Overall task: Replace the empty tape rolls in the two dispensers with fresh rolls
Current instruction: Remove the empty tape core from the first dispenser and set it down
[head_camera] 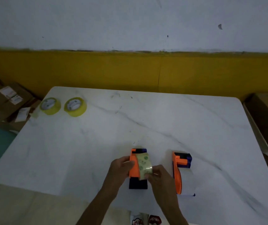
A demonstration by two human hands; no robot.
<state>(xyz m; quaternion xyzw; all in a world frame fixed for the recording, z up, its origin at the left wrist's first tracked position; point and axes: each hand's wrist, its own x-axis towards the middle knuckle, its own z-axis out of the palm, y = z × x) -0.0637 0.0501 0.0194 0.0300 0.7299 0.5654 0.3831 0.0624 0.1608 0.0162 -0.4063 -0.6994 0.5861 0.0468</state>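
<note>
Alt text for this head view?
Both hands, left hand and right hand, grip the roll in an orange-and-black tape dispenser on a white marble table; a second dispenser sits right, two yellow tape rolls far left.

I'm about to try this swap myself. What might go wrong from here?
The dispenser sits near the table's front edge; tugging the roll with both hands might slide it off. The fresh rolls lie far away, near the back-left corner, needing a long reach.

Dim room — white wall [130, 21] over yellow band [130, 69], marble table [178, 119].
</note>
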